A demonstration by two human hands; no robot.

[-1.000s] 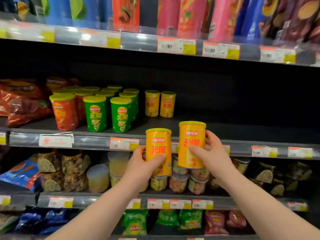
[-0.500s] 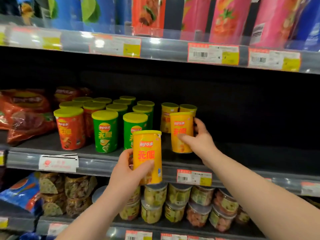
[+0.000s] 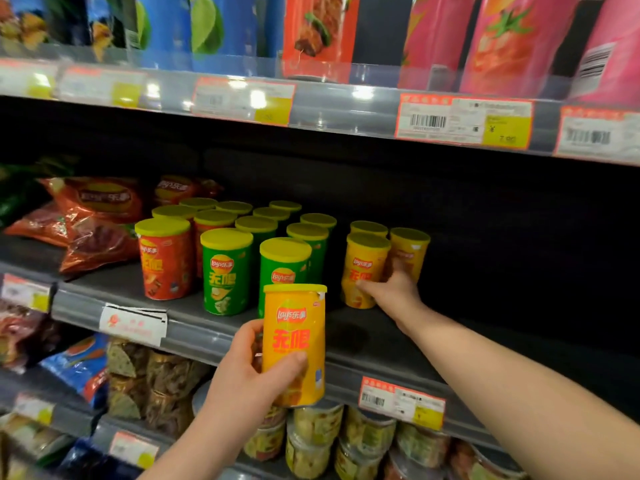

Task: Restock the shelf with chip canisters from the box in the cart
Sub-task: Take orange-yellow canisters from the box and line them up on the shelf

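My left hand (image 3: pixel 247 372) grips a yellow chip canister (image 3: pixel 294 341) upright in front of the middle shelf's edge (image 3: pixel 207 332). My right hand (image 3: pixel 391 291) reaches onto the shelf, its fingers wrapped around a second yellow canister (image 3: pixel 363 268) that stands on the shelf board. Right behind it stand two more yellow canisters (image 3: pixel 408 251). To the left are rows of green canisters (image 3: pixel 227 271) and red canisters (image 3: pixel 166 261), all with yellow lids. The box and cart are out of view.
The dark shelf board (image 3: pixel 502 323) to the right of the yellow canisters is bare. Red chip bags (image 3: pixel 93 223) lie at the far left. Tall canisters (image 3: pixel 512 43) line the shelf above, and small tubs (image 3: pixel 346 438) fill the shelf below.
My right hand has carried its yellow canister deeper and set it down in front of the two yellow ones. My left hand has kept its canister near the shelf edge. The view has come closer.
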